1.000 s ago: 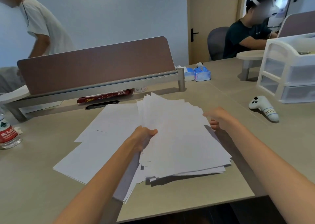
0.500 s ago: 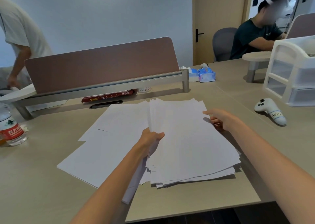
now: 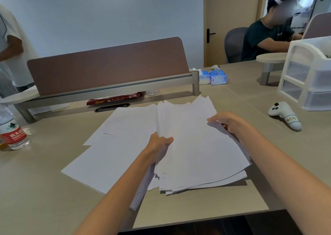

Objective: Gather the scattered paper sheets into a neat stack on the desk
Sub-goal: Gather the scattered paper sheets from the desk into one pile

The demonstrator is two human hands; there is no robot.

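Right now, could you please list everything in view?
paper bundle: one, white, desk centre
loose sheets: several, white, on desk left of bundle
desk: one, beige
divider panel: one, brown, behind papers
water bottle: one, red label, far left
red packet: one, under divider
tissue packs: two, blue-white, beside divider end
controller: one, white, right
drawer unit: one, white, far right
standing person: one, white shirt, far left
seated person: one, dark shirt, back right
left hand: grips bundle's left edge
right hand: holds bundle's right edge

White paper: a fanned bundle (image 3: pixel 197 150) and loose sheets (image 3: pixel 111 145) on the bench (image 3: pixel 44 190).
The bundle's edges are staggered; my left grip (image 3: pixel 159 143) holds its left side, my right grip (image 3: pixel 227 122) its right. The loose sheets lie flat, overlapping, partly under it.
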